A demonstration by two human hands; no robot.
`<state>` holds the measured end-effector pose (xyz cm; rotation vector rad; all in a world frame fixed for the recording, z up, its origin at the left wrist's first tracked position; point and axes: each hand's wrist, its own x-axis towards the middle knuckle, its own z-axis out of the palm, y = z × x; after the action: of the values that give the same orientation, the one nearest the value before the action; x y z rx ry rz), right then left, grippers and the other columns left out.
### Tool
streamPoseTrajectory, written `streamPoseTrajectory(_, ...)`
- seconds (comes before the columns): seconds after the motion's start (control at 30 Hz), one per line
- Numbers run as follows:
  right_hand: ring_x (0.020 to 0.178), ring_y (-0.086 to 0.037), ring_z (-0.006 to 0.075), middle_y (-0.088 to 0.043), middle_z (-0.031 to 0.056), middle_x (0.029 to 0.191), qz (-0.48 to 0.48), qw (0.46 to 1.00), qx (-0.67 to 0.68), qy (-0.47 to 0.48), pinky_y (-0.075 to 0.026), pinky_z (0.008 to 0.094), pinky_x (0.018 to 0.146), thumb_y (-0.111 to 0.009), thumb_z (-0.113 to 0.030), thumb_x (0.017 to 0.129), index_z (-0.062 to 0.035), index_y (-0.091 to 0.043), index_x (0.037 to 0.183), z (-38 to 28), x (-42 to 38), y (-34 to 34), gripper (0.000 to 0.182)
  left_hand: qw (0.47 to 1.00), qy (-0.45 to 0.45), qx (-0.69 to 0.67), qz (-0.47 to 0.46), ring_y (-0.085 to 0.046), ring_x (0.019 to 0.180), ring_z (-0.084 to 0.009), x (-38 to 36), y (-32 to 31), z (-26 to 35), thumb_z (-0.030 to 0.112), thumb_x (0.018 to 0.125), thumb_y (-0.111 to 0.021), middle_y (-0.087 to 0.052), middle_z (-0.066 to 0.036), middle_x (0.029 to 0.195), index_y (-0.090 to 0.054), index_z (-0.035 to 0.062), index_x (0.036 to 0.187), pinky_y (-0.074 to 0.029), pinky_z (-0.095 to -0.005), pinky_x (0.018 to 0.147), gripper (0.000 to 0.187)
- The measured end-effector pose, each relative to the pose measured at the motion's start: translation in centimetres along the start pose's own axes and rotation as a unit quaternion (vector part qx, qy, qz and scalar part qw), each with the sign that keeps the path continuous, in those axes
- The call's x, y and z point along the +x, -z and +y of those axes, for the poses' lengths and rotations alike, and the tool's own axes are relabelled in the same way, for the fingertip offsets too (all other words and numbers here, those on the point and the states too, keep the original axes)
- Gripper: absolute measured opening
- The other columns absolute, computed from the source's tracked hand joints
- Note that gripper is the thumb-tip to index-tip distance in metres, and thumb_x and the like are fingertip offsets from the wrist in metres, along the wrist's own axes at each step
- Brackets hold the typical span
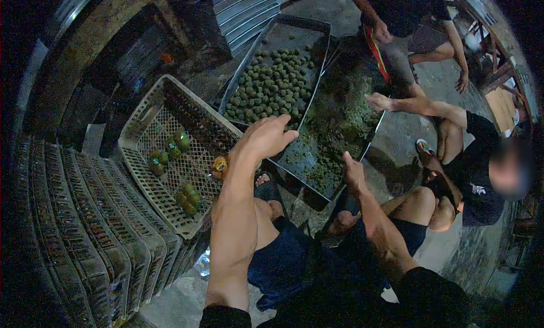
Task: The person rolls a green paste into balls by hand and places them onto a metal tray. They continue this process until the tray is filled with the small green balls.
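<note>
My left hand (266, 136) is raised over the near corner of a metal tray (292, 30) holding many round green balls (272, 81). Its fingers point right, with the thumb apart, and nothing shows in them. My right hand (354, 172) is at the near right edge of a second tray (303, 190), which holds loose crumbly green material (331, 141). One finger points up; the others are hard to make out. To the left, a plastic crate (133, 158) contains bundles of green items (188, 199) and an orange-labelled item (219, 166) beside my left forearm.
Several stacked crates (102, 226) stand at the left. A seated co-worker (481, 175) at the right reaches a hand (379, 102) over the second tray. Another person (405, 22) sits beyond it. Corrugated metal sheeting (243, 16) is at the back.
</note>
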<state>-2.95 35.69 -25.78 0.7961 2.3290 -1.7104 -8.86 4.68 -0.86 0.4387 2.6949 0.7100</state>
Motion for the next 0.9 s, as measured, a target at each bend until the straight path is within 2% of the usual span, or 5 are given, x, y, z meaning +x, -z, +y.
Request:
streamPoseTrajectory(0.1, 0.069, -0.057, 0.0152, -0.064, 0.0079, 0.073, 0.004, 0.990, -0.141, -0.001, -0.043, 0.0302, 0.064, -0.061, -0.045, 0.089, -0.0046, -0.068, 0.083, -3.5, -2.4, 0.9, 0.041, 1.000, -0.007, 0.006, -0.003, -0.054, 0.116, -0.0385, 0.1, -0.2, 0.1, 0.038, 0.089, -0.058, -0.057, -0.023, 0.125, -0.052, -0.0009, 0.128, -0.043, -0.0431, 0.099, 0.055)
streamPoseTrajectory(0.3, 0.066, -0.058, 0.0179, -0.058, 0.0038, 0.078, -0.099, 0.974, 0.195, 0.054, -0.046, 0.0309, 0.063, -0.062, -0.040, 0.090, -0.0086, -0.061, 0.095, -6.0, -4.8, 2.6, 0.032, 0.999, -0.006, 0.025, -0.023, -0.054, 0.115, -0.0393, 0.0, 0.1, 0.8, 0.038, 0.090, -0.057, -0.058, -0.024, 0.122, -0.051, -0.0006, 0.127, -0.043, -0.0443, 0.098, 0.054)
streamPoseTrajectory(0.4, 0.062, -0.057, 0.0182, -0.055, 0.0030, 0.069, -0.070, 0.901, 0.408, -0.132, -0.043, 0.0284, 0.053, -0.059, -0.041, 0.093, -0.0124, -0.060, 0.088, -5.3, -3.4, 3.2, 0.029, 0.999, -0.004, 0.025, -0.024, -0.054, 0.114, -0.0395, -0.1, 0.0, 1.0, 0.038, 0.090, -0.057, -0.058, -0.025, 0.121, -0.051, 0.0001, 0.127, -0.043, -0.0448, 0.097, 0.053)
streamPoseTrajectory(0.67, 0.053, -0.043, 0.0108, -0.047, -0.0006, 0.058, 0.002, 0.999, -0.037, 0.029, -0.033, 0.0297, 0.051, -0.059, -0.045, 0.091, -0.0076, -0.053, 0.068, -4.2, -1.4, 0.1, 0.044, 0.999, -0.022, 0.027, -0.001, -0.055, 0.112, -0.0394, 0.1, -0.4, 1.4, 0.037, 0.090, -0.057, -0.060, -0.024, 0.118, -0.053, 0.0003, 0.124, -0.044, -0.0450, 0.095, 0.050)
streamPoseTrajectory(0.9, 0.063, -0.056, 0.0142, -0.061, 0.0038, 0.080, -0.136, 0.963, 0.226, -0.047, -0.042, 0.0282, 0.053, -0.056, -0.039, 0.094, -0.0096, -0.059, 0.087, -9.6, -7.8, 2.2, 0.030, 0.999, -0.006, 0.027, -0.019, -0.053, 0.115, -0.0383, -0.4, -0.1, 1.4, 0.037, 0.090, -0.056, -0.058, -0.023, 0.122, -0.050, 0.0024, 0.128, -0.043, -0.0441, 0.097, 0.051)
